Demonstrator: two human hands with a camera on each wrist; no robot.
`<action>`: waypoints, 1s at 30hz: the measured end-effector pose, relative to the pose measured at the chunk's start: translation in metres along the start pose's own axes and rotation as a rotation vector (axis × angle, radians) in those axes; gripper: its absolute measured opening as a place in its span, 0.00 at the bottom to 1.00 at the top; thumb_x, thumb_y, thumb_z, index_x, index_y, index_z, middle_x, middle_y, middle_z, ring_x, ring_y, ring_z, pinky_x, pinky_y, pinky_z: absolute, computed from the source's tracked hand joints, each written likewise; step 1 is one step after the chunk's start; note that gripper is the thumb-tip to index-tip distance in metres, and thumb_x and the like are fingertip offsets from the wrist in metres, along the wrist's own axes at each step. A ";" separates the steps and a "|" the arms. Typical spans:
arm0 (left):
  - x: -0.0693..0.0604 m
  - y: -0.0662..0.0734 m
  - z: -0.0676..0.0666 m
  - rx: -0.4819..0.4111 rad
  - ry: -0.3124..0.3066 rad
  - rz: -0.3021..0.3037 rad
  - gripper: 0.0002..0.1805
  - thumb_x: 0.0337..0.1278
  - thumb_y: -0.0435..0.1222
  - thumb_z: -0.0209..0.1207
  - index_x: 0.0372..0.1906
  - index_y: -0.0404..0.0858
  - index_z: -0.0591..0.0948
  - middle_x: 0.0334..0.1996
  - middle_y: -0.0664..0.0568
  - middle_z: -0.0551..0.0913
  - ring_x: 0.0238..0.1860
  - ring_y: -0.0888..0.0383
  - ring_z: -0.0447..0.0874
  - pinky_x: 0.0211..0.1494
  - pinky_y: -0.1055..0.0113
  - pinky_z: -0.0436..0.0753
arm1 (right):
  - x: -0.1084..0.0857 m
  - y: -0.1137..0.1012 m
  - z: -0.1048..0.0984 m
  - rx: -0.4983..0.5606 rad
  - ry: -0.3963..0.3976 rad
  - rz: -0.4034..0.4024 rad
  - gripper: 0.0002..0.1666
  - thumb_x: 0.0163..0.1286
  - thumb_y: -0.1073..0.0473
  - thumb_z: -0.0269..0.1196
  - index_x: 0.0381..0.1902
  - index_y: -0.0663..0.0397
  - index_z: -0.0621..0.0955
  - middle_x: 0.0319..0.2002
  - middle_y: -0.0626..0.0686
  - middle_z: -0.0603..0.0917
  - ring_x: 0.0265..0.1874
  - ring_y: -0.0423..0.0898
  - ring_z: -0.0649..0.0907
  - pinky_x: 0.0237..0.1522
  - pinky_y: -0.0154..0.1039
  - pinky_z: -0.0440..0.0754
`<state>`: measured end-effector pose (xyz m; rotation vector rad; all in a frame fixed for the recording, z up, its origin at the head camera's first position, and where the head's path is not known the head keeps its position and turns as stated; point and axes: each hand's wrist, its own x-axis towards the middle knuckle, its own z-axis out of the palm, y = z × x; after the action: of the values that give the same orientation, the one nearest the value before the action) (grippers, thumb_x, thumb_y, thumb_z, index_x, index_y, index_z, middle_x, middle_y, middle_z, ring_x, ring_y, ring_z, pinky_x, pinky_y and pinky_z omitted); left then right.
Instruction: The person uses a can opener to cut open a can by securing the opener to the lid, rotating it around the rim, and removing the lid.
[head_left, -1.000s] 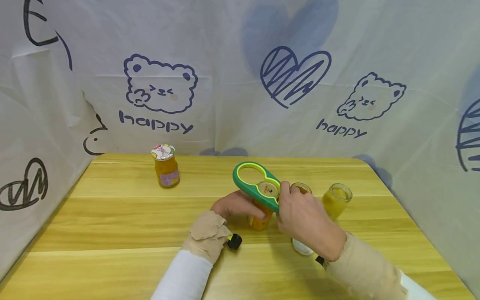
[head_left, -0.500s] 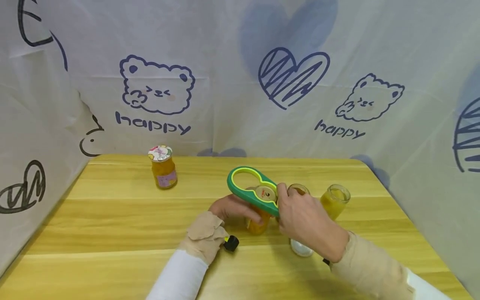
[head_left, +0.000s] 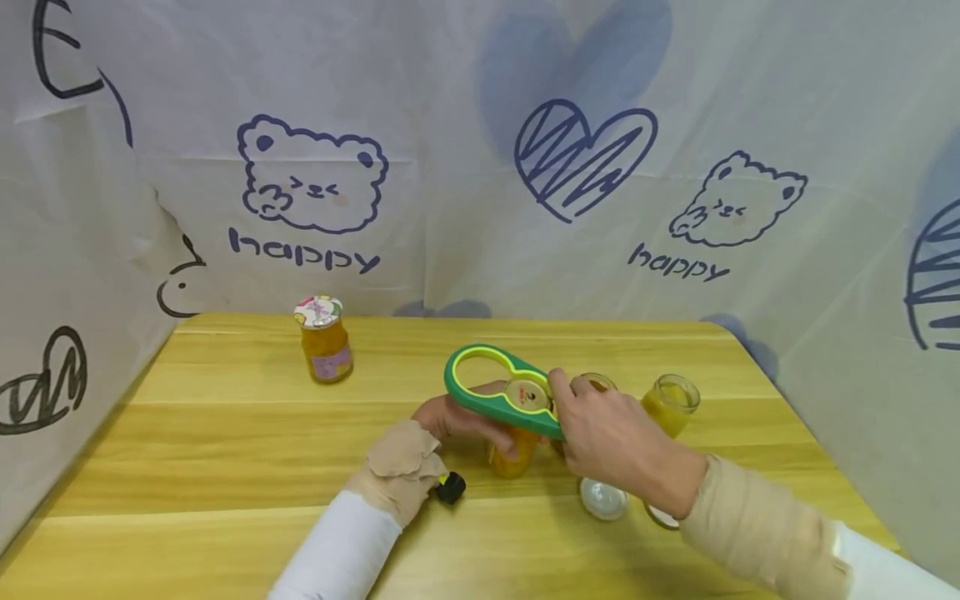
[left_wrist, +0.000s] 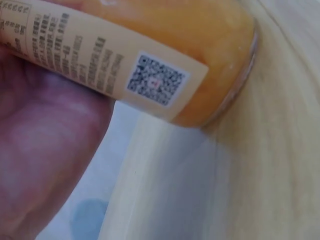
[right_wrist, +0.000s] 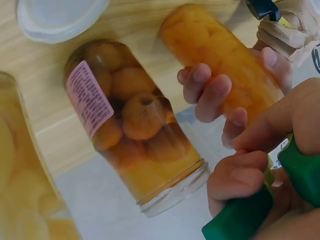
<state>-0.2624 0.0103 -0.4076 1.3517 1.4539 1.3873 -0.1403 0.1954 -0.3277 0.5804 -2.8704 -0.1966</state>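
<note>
A glass jar of orange fruit pieces [head_left: 513, 458] stands on the table, and my left hand [head_left: 457, 421] holds it with fingers wrapped round its side. Its paper label [left_wrist: 100, 55] with a printed square code shows in the left wrist view. Over the jar's top lies a green and yellow jar opener [head_left: 480, 402] with round openings. My right hand [head_left: 618, 437] grips its two green handles [right_wrist: 240, 215]. The opener hides the jar's top. Close behind the right hand is an open jar of brown round fruit [right_wrist: 142, 117], mostly hidden in the head view.
An open jar of yellow fruit [head_left: 667, 408] stands to the right. Two loose lids lie on the table: one [head_left: 603, 498] below the right hand, another [head_left: 663, 517] partly behind the right wrist. A jar with a patterned lid [head_left: 326, 346] stands at the back left.
The opener and held jar have shifted slightly left and toward me in the head view, with both hands moving along. The second lid has come into view beside the right wrist.
</note>
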 end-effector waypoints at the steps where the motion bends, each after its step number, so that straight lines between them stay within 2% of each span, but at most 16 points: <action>1: -0.001 0.002 0.000 0.013 -0.010 -0.004 0.31 0.52 0.16 0.66 0.63 0.17 0.71 0.55 0.15 0.76 0.60 0.25 0.76 0.69 0.64 0.78 | 0.000 0.000 0.000 -0.005 -0.001 -0.008 0.30 0.62 0.48 0.74 0.50 0.58 0.71 0.29 0.55 0.80 0.16 0.46 0.74 0.14 0.38 0.79; 5: -0.002 0.009 0.000 0.038 -0.044 -0.007 0.30 0.53 0.15 0.64 0.63 0.17 0.70 0.55 0.15 0.75 0.61 0.23 0.73 0.70 0.66 0.76 | 0.001 0.003 -0.002 -0.024 -0.006 -0.041 0.29 0.62 0.50 0.73 0.50 0.57 0.71 0.28 0.53 0.78 0.16 0.44 0.73 0.13 0.36 0.76; 9: -0.003 0.017 0.000 0.044 -0.059 -0.012 0.29 0.54 0.14 0.62 0.63 0.16 0.70 0.56 0.14 0.74 0.61 0.26 0.74 0.69 0.67 0.76 | 0.002 0.005 -0.004 -0.016 -0.019 -0.051 0.26 0.61 0.56 0.72 0.49 0.57 0.71 0.26 0.52 0.76 0.16 0.43 0.71 0.12 0.34 0.73; 12: -0.002 0.020 0.001 0.069 -0.069 -0.009 0.27 0.54 0.15 0.62 0.61 0.16 0.71 0.55 0.15 0.74 0.58 0.42 0.79 0.68 0.69 0.75 | 0.002 0.007 -0.004 -0.004 -0.024 -0.057 0.26 0.61 0.56 0.72 0.50 0.57 0.71 0.27 0.52 0.76 0.15 0.43 0.70 0.12 0.33 0.71; 14: -0.001 0.021 0.001 0.065 -0.080 -0.002 0.25 0.54 0.15 0.62 0.59 0.16 0.72 0.55 0.15 0.74 0.56 0.49 0.78 0.67 0.69 0.75 | 0.002 0.008 -0.004 -0.001 -0.021 -0.066 0.26 0.61 0.56 0.72 0.51 0.57 0.71 0.26 0.51 0.75 0.15 0.42 0.70 0.12 0.32 0.70; 16: -0.001 0.020 0.000 0.071 -0.094 0.011 0.25 0.54 0.15 0.62 0.58 0.16 0.72 0.54 0.15 0.74 0.55 0.47 0.78 0.67 0.69 0.75 | 0.002 0.009 -0.004 -0.002 -0.015 -0.076 0.26 0.62 0.56 0.71 0.52 0.57 0.71 0.26 0.51 0.75 0.14 0.42 0.69 0.12 0.32 0.70; 19: 0.000 0.015 -0.001 0.058 -0.117 0.027 0.25 0.56 0.14 0.62 0.59 0.15 0.71 0.53 0.14 0.74 0.57 0.32 0.75 0.68 0.68 0.75 | 0.002 0.010 -0.003 0.002 -0.013 -0.085 0.26 0.62 0.57 0.71 0.53 0.57 0.71 0.26 0.51 0.75 0.14 0.42 0.69 0.12 0.32 0.69; 21: 0.000 0.012 -0.003 0.052 -0.126 0.026 0.26 0.56 0.15 0.62 0.61 0.16 0.71 0.54 0.15 0.74 0.59 0.28 0.73 0.69 0.67 0.75 | 0.002 0.011 -0.002 0.003 -0.011 -0.092 0.27 0.62 0.56 0.71 0.53 0.56 0.71 0.27 0.51 0.75 0.14 0.42 0.69 0.12 0.32 0.70; 26: 0.001 0.004 -0.005 0.050 -0.130 -0.013 0.28 0.55 0.15 0.64 0.62 0.18 0.71 0.56 0.17 0.75 0.61 0.38 0.77 0.72 0.66 0.75 | 0.003 0.014 0.001 0.004 0.020 -0.122 0.34 0.63 0.44 0.73 0.55 0.56 0.71 0.28 0.51 0.77 0.14 0.42 0.71 0.12 0.34 0.73; 28: 0.002 0.000 -0.006 0.049 -0.127 -0.032 0.29 0.55 0.16 0.64 0.63 0.19 0.71 0.57 0.17 0.75 0.62 0.39 0.77 0.72 0.65 0.74 | 0.003 0.015 0.001 -0.004 0.047 -0.147 0.36 0.63 0.41 0.73 0.55 0.56 0.71 0.28 0.51 0.77 0.14 0.42 0.71 0.12 0.34 0.73; 30: 0.001 0.000 -0.006 0.032 -0.119 -0.056 0.30 0.54 0.15 0.64 0.64 0.20 0.71 0.58 0.18 0.74 0.62 0.34 0.75 0.71 0.66 0.74 | 0.003 0.017 0.002 -0.018 0.076 -0.175 0.35 0.63 0.42 0.72 0.54 0.56 0.70 0.27 0.50 0.76 0.14 0.41 0.70 0.12 0.33 0.71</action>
<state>-0.2685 0.0103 -0.4068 1.3790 1.4290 1.2322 -0.1500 0.2101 -0.3258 0.8186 -2.7418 -0.2215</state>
